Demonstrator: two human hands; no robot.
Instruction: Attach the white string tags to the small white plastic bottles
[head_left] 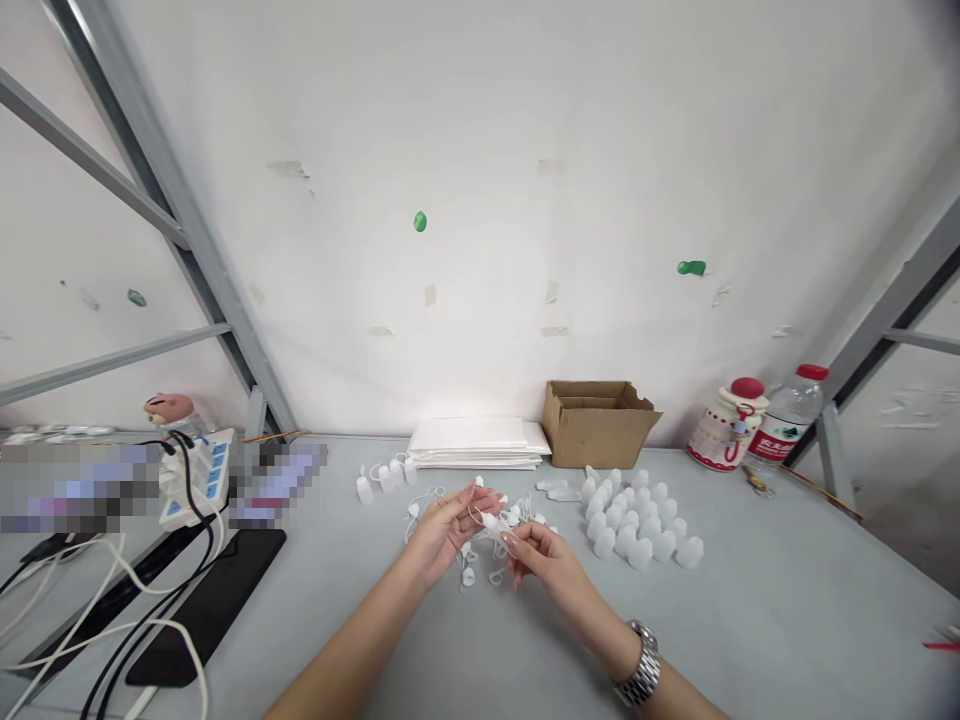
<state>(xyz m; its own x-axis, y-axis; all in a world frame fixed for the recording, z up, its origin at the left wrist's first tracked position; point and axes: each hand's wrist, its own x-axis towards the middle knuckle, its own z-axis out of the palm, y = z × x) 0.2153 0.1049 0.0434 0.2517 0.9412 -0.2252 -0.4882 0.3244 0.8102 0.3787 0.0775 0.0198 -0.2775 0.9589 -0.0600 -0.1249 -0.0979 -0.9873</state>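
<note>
My left hand [444, 533] is closed, thumb and fingertips together around a small white cap with a loop. My right hand [541, 556] pinches a small translucent white bottle [495, 524], its nozzle pointing at the left hand's fingers. Around and beneath both hands lie several white caps with thin looped straps [469, 576]. Several bottles without caps [640, 552] stand in a group on the grey table to the right, and a couple lie on their sides [562, 494]. Several capped bottles [364, 487] stand in a row at the left.
White flat packages [476, 445] and an open cardboard box [600, 430] sit by the wall. A decorated flask [727, 425] and a water bottle [787, 415] are at back right. A power strip [202, 480], cables and a black phone [214, 605] occupy the left.
</note>
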